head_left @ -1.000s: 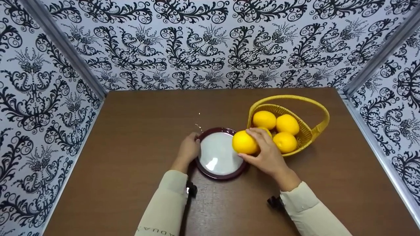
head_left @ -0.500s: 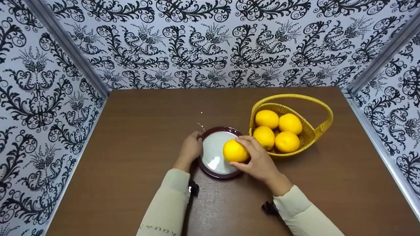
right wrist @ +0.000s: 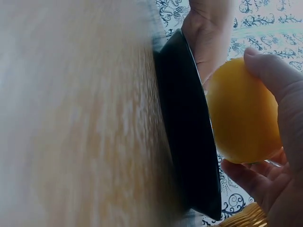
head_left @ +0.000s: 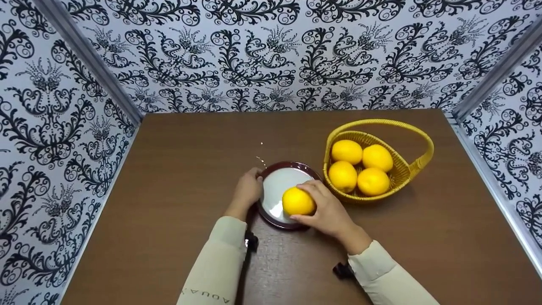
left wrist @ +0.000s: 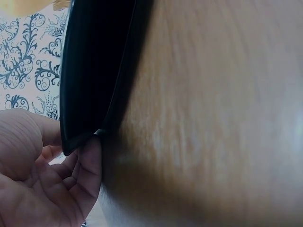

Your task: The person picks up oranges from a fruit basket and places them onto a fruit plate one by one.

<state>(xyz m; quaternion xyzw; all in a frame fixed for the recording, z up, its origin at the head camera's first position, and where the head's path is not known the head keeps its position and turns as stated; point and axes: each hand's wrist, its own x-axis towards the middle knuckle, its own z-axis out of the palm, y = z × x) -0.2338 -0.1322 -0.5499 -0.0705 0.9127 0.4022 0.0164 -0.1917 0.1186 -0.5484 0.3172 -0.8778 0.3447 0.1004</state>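
Note:
A round plate (head_left: 275, 183) with a pale centre and dark red rim lies on the brown table. My left hand (head_left: 247, 191) grips its left edge; in the left wrist view the fingers (left wrist: 89, 163) curl under the dark rim (left wrist: 90, 71). Over the right part of the plate, my right hand (head_left: 332, 212) holds a yellow orange (head_left: 297, 201) between thumb and fingers. The right wrist view has this orange (right wrist: 244, 113) just above the plate's rim; whether it touches the plate I cannot tell. Part of the plate is hidden beneath hand and fruit.
To the right of the plate stands a yellow wicker basket (head_left: 398, 180) with a tall arched handle (head_left: 383, 122). Several more oranges (head_left: 373, 181) lie in it. Patterned walls (head_left: 271, 55) border the table (head_left: 190, 144) at the back and sides.
My right hand has carried the orange left and down, from beside the basket to over the plate. The left hand stays at the plate's edge.

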